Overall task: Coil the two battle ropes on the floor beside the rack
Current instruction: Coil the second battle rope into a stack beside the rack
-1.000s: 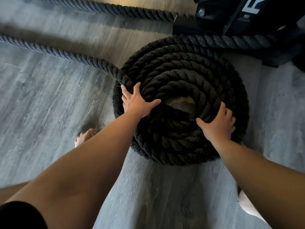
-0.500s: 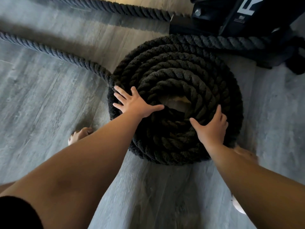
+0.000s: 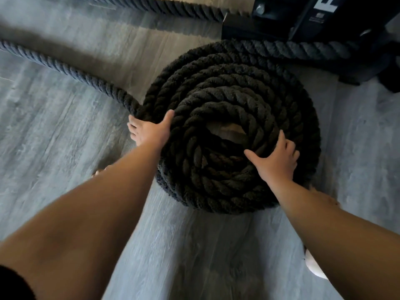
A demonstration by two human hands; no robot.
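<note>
I am pressing my left hand (image 3: 151, 132) against the coil (image 3: 233, 126) side, right hand (image 3: 276, 160) splayed flat on top, neither grip closing, judging this thick, heavy rope needs pushing from outside.

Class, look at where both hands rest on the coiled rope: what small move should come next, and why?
Probably draw the loose rope in with the left hand and lay it around the coil. The left hand sits at the coil's outer edge where that uncoiled length joins, while the right hand presses flat on top, steadying it.
</note>
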